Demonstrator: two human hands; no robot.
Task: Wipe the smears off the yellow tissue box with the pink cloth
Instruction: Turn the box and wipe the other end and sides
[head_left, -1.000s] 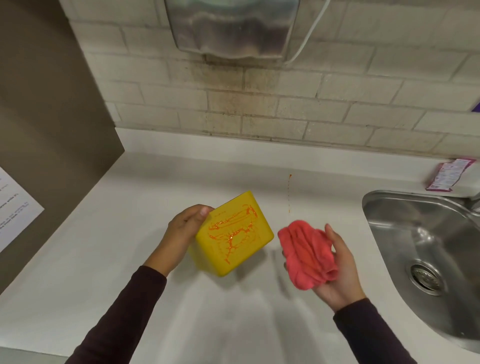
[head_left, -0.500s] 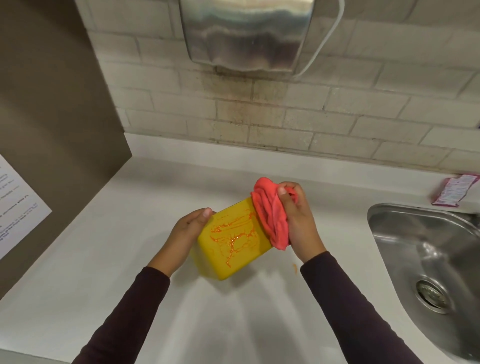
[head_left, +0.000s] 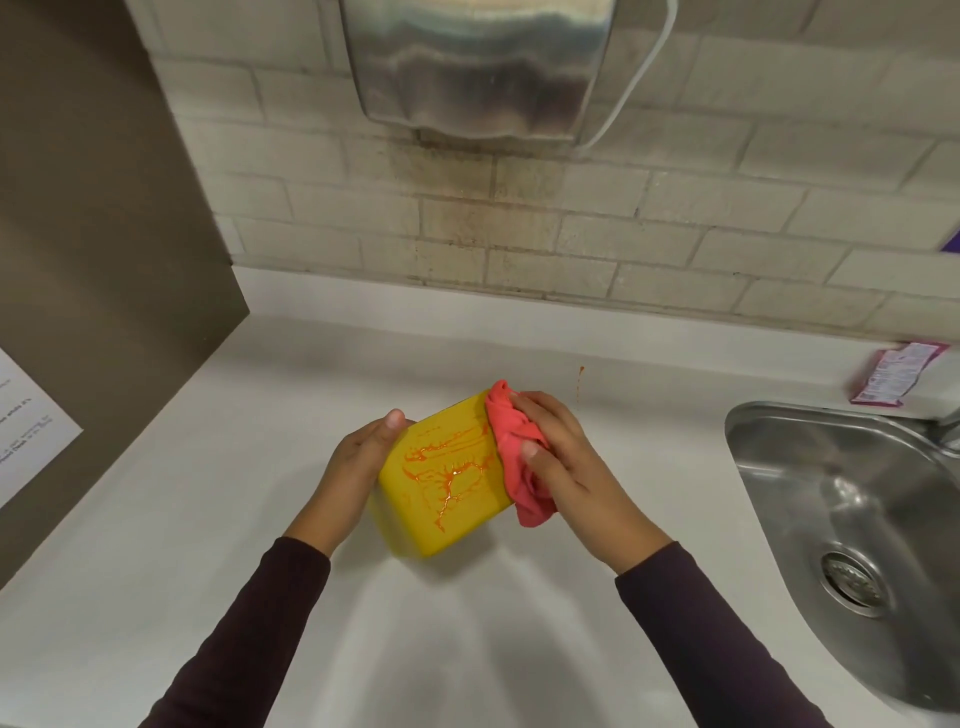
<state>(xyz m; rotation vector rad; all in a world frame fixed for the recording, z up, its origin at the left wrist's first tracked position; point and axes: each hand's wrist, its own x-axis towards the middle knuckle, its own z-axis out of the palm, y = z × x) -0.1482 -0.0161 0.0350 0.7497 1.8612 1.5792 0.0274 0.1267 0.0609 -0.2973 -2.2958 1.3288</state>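
Half a second ago our right hand (head_left: 566, 462) had the pink cloth (head_left: 511, 457) bunched over the box's far right corner; now the cloth has slid a little down that right edge, hanging past the lower right corner, and the camera has tipped so everything sits lower in the frame. A second ago the cloth was held clear of the box altogether.

The yellow tissue box (head_left: 441, 488) is held just above the white counter (head_left: 208, 519), a little below the middle of the frame. Our left hand (head_left: 358, 462) is clamped on its left side, thumb on the near edge. Our right hand is closed on the cloth, fingers pressing it against the box's right edge.

We judge the wiping has only just begun: the orange smears (head_left: 449, 467) on the upturned face look almost whole, wet and branching. The next move calls for dragging the cloth leftward across that face with firm pressure while the left hand braces against the push, then refolding to a clean patch so the mess lifts rather than spreads.

The smeared face tilts up toward us. The box's long axis seems to run from lower left to upper right of the frame, far end raised, though it looks nearly cubic.

An orange streak (head_left: 580, 384) marks the counter to the upper right of the box, and the steel sink (head_left: 831, 467) lies at the right.
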